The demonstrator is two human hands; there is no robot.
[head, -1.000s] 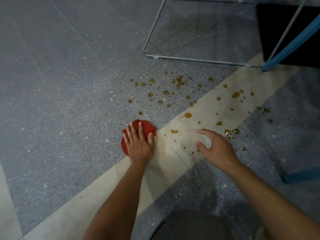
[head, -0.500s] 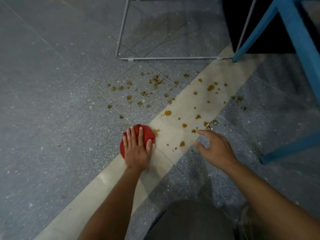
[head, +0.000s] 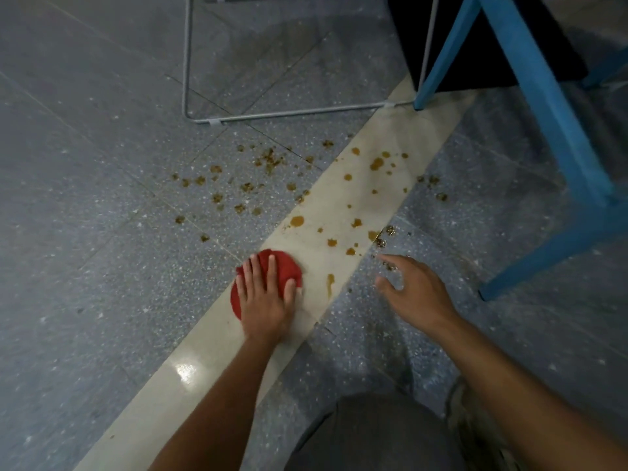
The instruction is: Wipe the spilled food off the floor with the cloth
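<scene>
I have my left hand [head: 263,302] pressed flat on the red cloth [head: 289,270], fingers spread over it, so that grip is a palm-down press and not a pinch; the cloth lies on the floor [head: 85,215] at the near edge of the pale strip [head: 217,338] that runs diagonally between the grey tiles. My right hand [head: 413,292] hovers just beside the strip with its grip wide and empty, fingers loosely fanned, the fingertips near a few dark crumbs. The spilled food [head: 268,161] is nearly all untouched as I judge it: brown drops on the pale strip ahead of the cloth, 1 smeared streak [head: 330,283] just to its right, and a scatter of crumbs farther off on the grey tile toward the wire frame [head: 289,113] and the blue leg [head: 441,59]. I read this as the very start of the wiping step. The next move calls for steady downward pressure and a sweep forward and right along the strip, taking the streak and the nearest drops first, then working outward, gathering the crumbs toward 1 spot instead of flicking them under the frame.
</scene>
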